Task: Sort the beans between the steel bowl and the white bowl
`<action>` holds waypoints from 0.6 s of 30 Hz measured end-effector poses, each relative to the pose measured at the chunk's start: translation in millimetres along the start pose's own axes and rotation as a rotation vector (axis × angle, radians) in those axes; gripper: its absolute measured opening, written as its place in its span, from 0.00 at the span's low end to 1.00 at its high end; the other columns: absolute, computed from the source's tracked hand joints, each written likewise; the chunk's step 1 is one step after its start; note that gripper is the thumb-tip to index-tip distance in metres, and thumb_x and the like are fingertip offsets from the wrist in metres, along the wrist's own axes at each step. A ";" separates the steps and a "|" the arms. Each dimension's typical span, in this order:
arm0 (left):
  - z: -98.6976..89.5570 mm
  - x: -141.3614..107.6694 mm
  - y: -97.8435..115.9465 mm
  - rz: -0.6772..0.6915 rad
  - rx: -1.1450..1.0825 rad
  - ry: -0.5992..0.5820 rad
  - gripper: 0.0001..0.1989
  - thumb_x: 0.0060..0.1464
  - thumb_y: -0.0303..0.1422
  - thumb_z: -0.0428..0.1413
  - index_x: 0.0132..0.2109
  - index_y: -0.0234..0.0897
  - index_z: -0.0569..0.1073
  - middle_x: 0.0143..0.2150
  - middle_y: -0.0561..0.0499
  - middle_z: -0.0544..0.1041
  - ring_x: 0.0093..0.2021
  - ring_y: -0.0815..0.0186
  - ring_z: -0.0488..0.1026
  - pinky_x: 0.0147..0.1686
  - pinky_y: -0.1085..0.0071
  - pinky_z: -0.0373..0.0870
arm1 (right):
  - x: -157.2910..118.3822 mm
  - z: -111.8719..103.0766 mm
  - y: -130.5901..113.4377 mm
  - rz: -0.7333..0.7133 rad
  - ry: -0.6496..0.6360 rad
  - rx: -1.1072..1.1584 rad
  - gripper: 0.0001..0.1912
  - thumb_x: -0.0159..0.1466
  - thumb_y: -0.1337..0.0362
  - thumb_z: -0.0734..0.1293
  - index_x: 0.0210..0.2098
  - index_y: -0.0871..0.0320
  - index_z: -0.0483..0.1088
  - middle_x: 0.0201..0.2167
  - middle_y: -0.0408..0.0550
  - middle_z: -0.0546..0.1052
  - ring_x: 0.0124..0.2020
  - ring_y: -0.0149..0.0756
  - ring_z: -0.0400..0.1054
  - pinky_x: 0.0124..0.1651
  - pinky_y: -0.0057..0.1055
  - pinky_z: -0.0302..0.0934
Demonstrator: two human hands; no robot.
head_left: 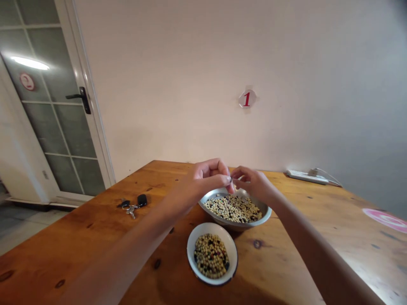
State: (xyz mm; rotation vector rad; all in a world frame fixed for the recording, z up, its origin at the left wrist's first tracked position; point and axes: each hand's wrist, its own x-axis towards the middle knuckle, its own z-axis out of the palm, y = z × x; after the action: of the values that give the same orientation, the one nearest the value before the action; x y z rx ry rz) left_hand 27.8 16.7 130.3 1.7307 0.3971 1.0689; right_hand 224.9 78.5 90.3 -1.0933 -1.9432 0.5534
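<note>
Left hand (210,176) and right hand (252,182) are held together, pinched above a steel bowl (237,223) of mixed beans (233,208), apparently so spills are caught.

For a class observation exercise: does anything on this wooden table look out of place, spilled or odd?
The keys with black fobs look out of place: they lie on the table, left of the metal bowl and white bowl of mixed beans, and seem unrelated to them. No beans appear spilled.
</note>
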 end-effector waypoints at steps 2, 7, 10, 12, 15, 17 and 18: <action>-0.8 0.8 -2.0 0.014 0.008 0.009 0.03 0.47 0.28 0.52 0.28 0.35 0.64 0.24 0.55 0.70 0.29 0.70 0.67 0.36 0.71 0.61 | -3.2 2.0 -11.3 -0.002 -0.004 0.189 0.09 0.55 0.60 0.66 0.32 0.57 0.65 0.25 0.44 0.69 0.24 0.29 0.64 0.17 0.23 0.54; 1.0 -0.9 0.9 -0.059 0.045 -0.017 0.04 0.46 0.29 0.52 0.27 0.35 0.64 0.23 0.55 0.68 0.28 0.71 0.65 0.32 0.72 0.60 | -19.7 -3.1 -52.4 -0.122 -0.007 0.535 0.07 0.55 0.62 0.67 0.33 0.57 0.67 0.26 0.43 0.69 0.25 0.27 0.64 0.22 0.23 0.59; 4.8 -2.8 5.3 -0.078 0.012 -0.055 0.03 0.45 0.28 0.53 0.27 0.34 0.64 0.25 0.54 0.70 0.28 0.71 0.66 0.32 0.72 0.61 | -29.3 -6.9 -67.2 -0.215 -0.034 0.583 0.04 0.56 0.64 0.66 0.32 0.56 0.70 0.27 0.43 0.71 0.25 0.27 0.66 0.24 0.24 0.62; 7.5 -4.1 8.0 -0.078 -0.012 -0.088 0.04 0.44 0.29 0.53 0.26 0.34 0.65 0.27 0.53 0.71 0.29 0.71 0.67 0.33 0.72 0.62 | -33.9 -8.1 -72.4 -0.246 -0.069 0.587 0.04 0.57 0.65 0.66 0.32 0.55 0.71 0.27 0.42 0.72 0.24 0.27 0.67 0.25 0.25 0.63; 10.6 -5.9 10.3 -0.092 -0.005 -0.106 0.06 0.43 0.30 0.55 0.25 0.34 0.65 0.29 0.51 0.72 0.31 0.69 0.68 0.35 0.70 0.64 | -38.1 -8.8 -76.7 -0.242 -0.107 0.581 0.04 0.58 0.64 0.65 0.33 0.55 0.72 0.26 0.43 0.73 0.23 0.27 0.68 0.26 0.26 0.64; 11.5 -6.9 10.1 -0.081 0.000 -0.100 0.06 0.43 0.31 0.55 0.25 0.34 0.65 0.29 0.51 0.73 0.31 0.69 0.69 0.35 0.69 0.65 | -39.7 -9.1 -78.4 -0.237 -0.121 0.577 0.05 0.58 0.64 0.64 0.33 0.55 0.72 0.25 0.43 0.73 0.22 0.28 0.68 0.25 0.26 0.64; 11.6 -7.3 9.6 -0.071 0.000 -0.098 0.07 0.43 0.32 0.55 0.25 0.34 0.65 0.29 0.51 0.72 0.31 0.69 0.69 0.35 0.69 0.65 | -40.3 -9.3 -79.2 -0.235 -0.130 0.573 0.05 0.59 0.64 0.64 0.33 0.55 0.72 0.25 0.43 0.73 0.22 0.28 0.69 0.25 0.26 0.64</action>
State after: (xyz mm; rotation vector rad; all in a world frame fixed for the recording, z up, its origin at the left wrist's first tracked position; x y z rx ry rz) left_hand 31.0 0.8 134.3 1.7485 0.3940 0.9296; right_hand 205.4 2.4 132.8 -0.4718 -1.8176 0.9886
